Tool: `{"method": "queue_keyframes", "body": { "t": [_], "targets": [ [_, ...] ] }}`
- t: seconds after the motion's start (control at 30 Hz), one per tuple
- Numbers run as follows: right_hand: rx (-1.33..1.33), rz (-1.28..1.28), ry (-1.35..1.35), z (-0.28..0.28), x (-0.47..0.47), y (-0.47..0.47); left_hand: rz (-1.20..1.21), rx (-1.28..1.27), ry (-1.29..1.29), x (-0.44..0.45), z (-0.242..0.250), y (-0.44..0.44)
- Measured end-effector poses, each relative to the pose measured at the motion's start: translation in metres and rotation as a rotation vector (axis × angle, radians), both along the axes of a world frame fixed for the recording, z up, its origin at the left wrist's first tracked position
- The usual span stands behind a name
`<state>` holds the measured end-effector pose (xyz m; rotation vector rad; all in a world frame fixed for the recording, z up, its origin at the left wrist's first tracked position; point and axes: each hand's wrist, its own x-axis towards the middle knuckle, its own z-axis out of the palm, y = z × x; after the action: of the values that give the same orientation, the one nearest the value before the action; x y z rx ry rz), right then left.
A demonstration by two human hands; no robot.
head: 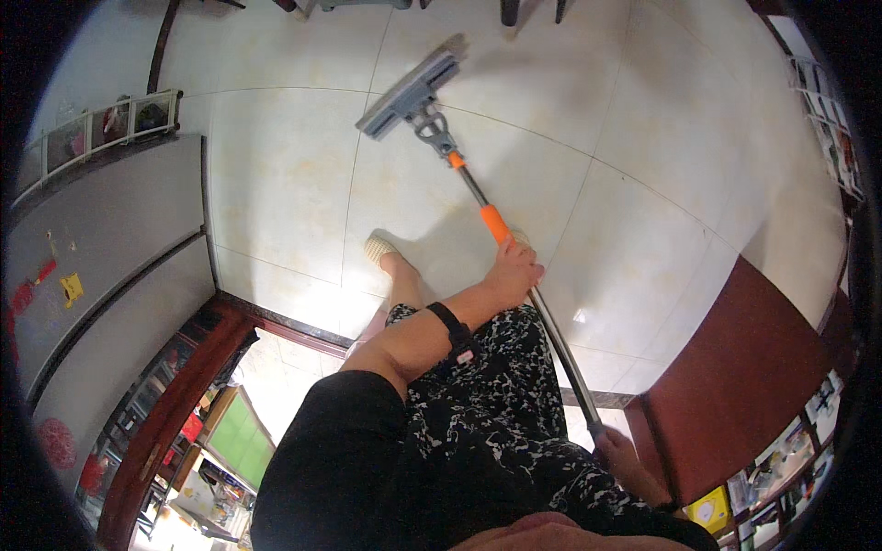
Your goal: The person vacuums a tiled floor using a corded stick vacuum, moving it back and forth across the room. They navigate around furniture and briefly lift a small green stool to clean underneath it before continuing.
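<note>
A sponge mop with a grey head (413, 96) and a steel pole (561, 344) reaches forward from my body over the pale tiled floor. Its head lies at a slant on the tiles and is slightly blurred. My left hand (513, 274) is wrapped around the pole just behind the orange grip sleeve (495, 222). At the pole's near end, by my right hip, my right hand (615, 451) is closed around it, partly in shadow. A woven slipper (380, 251) shows on my left foot; the other slipper (519, 236) is mostly hidden behind my left hand.
Dark furniture legs (510, 12) stand along the far edge. To the left is a grey refrigerator-like cabinet (131, 200) with a rack (110, 124) on top. A reddish-brown wooden panel (730, 372) rises at the right. Behind me, left, a wooden door frame (179, 413) borders another room.
</note>
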<state>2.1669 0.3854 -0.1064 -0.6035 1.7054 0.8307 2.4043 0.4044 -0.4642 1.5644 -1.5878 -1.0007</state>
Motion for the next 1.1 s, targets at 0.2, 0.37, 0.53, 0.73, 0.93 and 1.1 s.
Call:
{"method": "queue_keyframes", "body": {
  "t": [0.2, 0.37, 0.53, 0.73, 0.93, 1.1],
  "targets": [
    [-0.068, -0.121, -0.155, -0.045, 0.019, 0.031, -0.020, -0.051, -0.030, 0.031, -0.040, 0.002],
    [-0.107, -0.213, -0.225, -0.108, 0.078, 0.014, -0.070, -0.011, -0.344, 0.116, -0.066, -0.043],
    [-0.131, -0.215, -0.252, -0.136, 0.066, 0.013, -0.183, 0.027, -0.388, 0.117, -0.081, -0.054],
    [0.036, -0.171, -0.128, -0.058, -0.041, 0.071, -0.324, 0.119, -0.083, -0.027, -0.050, 0.027],
    [0.022, -0.117, -0.060, 0.014, -0.122, 0.136, -0.484, 0.111, 0.055, -0.084, 0.030, 0.090],
    [-0.162, -0.051, -0.220, -0.026, -0.107, 0.131, -0.466, 0.071, -0.102, -0.037, -0.015, 0.046]
  ]
}}
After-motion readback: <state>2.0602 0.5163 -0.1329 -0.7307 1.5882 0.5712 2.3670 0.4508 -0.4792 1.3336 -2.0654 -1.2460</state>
